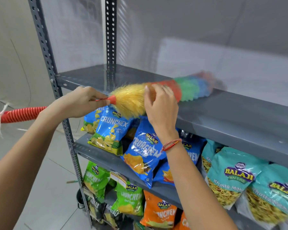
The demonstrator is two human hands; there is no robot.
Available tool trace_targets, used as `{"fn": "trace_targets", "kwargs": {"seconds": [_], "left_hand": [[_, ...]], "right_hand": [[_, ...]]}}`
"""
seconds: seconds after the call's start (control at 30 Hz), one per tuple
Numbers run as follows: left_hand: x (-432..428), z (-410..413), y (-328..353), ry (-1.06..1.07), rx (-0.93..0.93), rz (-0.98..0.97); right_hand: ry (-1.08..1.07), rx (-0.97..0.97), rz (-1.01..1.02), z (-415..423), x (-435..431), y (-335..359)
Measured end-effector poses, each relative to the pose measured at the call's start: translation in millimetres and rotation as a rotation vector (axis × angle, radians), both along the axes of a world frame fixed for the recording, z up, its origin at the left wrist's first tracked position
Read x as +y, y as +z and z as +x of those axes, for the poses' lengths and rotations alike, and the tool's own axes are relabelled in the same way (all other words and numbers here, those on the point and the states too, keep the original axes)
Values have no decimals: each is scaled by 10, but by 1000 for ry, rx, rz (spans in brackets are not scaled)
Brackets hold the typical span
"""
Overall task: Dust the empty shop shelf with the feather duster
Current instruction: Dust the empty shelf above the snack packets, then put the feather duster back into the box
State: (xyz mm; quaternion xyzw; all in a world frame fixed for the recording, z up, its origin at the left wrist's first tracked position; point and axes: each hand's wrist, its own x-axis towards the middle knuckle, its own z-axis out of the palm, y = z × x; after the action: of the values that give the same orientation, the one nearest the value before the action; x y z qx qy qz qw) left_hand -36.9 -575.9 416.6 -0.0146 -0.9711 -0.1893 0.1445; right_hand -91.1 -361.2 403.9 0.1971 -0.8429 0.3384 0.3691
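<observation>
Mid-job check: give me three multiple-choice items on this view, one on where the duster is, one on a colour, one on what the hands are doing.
1. The duster head lies on:
A. the empty shelf
B. the floor
C. the snack bags

2. The handle is:
A. blue
B. red
C. black

3. The left hand:
A. hangs free
B. holds a bag
C. has its grip shut on the handle

Answers: 1 A, the coloured fibres rest on the bare grey board. 2 B, the ribbed grip is red. 3 C, its fingers pinch the stem beside the yellow fibres, while the right hand touches the head.
</observation>
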Motion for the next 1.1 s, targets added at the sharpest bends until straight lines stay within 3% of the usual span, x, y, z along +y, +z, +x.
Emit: {"fn": "trace_targets", "kwargs": {"seconds": [0.27,0.53,0.8,0.93,1.1], "left_hand": [[898,-298,-30,-553,-136,212],[2177,-534,-205,-986,-291,207],[3363,-324,-1056,-1282,-405,-250],[3828,-109,-1776,-1276,-434,-522],[4207,92,-2770,-1223,-576,-645]], "right_hand": [[-206,11,-91,167,812,118],[-415,-9,-204,784,1737,-220],[-810,-252,-187,1444,2449,-1575],[-948,-553,-241,1753,2645,-2474],[-1045,-893,-335,1962,2729,-3439]]}}
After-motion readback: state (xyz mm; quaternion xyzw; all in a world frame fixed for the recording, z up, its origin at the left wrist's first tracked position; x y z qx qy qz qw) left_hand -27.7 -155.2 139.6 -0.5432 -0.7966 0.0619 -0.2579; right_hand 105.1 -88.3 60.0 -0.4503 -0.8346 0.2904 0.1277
